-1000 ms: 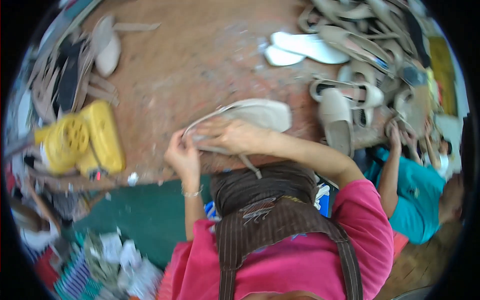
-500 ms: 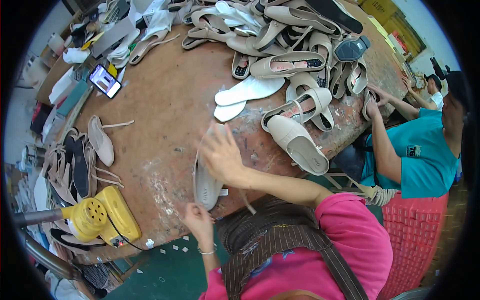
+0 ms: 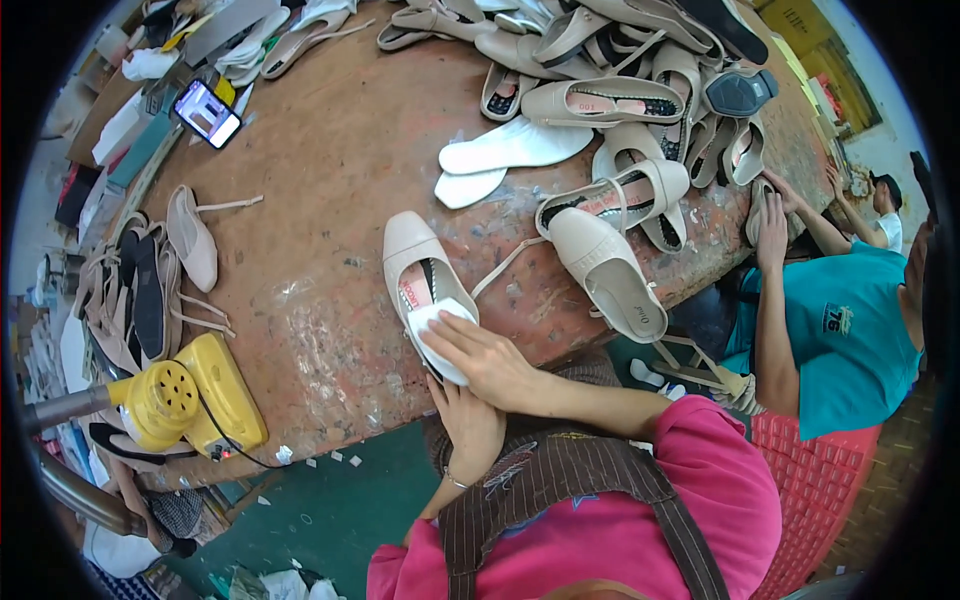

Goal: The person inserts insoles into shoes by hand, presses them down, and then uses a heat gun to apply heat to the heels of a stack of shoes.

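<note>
A beige strappy flat shoe lies at the table's front edge, toe pointing away. Its bared footbed shows pink and black. Over the heel part is a white insole, with my right hand closed on it, fingers together on its white face. That hand's thumb is hidden. My left hand is at the shoe's heel, fingers against the back edge and partly covered by the right hand. The shoe's thin strap stretches out to the right. Beyond it lie loose white insoles.
Beige shoes are heaped at the far right, with one pale shoe nearer me. At left are more shoes, a yellow machine and a phone. A co-worker in teal handles a shoe at right.
My right hand has come down onto a white insole at the heel, where a printed beige surface showed before. My left hand has moved to the heel. The strap now lies on the table.
</note>
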`<act>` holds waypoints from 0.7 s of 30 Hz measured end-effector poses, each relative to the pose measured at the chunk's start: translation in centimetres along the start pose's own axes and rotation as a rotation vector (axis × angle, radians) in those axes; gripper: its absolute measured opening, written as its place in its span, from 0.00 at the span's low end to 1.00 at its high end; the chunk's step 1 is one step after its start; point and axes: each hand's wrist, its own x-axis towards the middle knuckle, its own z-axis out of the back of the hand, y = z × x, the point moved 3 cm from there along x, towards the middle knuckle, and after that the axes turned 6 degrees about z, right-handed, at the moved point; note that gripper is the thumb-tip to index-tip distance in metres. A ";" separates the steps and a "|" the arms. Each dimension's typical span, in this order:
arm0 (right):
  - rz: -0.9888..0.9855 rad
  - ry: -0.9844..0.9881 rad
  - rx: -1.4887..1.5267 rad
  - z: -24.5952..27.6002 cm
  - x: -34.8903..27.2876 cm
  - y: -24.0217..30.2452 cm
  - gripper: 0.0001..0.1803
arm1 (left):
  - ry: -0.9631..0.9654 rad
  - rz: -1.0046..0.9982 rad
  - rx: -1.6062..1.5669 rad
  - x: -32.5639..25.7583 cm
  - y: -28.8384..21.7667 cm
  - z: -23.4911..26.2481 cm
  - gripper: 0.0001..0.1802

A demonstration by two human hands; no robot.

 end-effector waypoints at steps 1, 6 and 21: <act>0.017 -0.004 -0.008 -1.5 0.4 -1.2 0.28 | 0.070 0.026 0.009 0.0 0.1 -0.4 0.37; -0.015 0.125 -0.035 -2.2 7.2 -3.9 0.27 | -0.019 0.129 -0.044 1.0 -0.6 0.8 0.40; -0.116 0.162 -0.453 -5.3 5.7 -2.2 0.23 | -0.044 0.076 -0.089 0.0 0.7 -1.7 0.35</act>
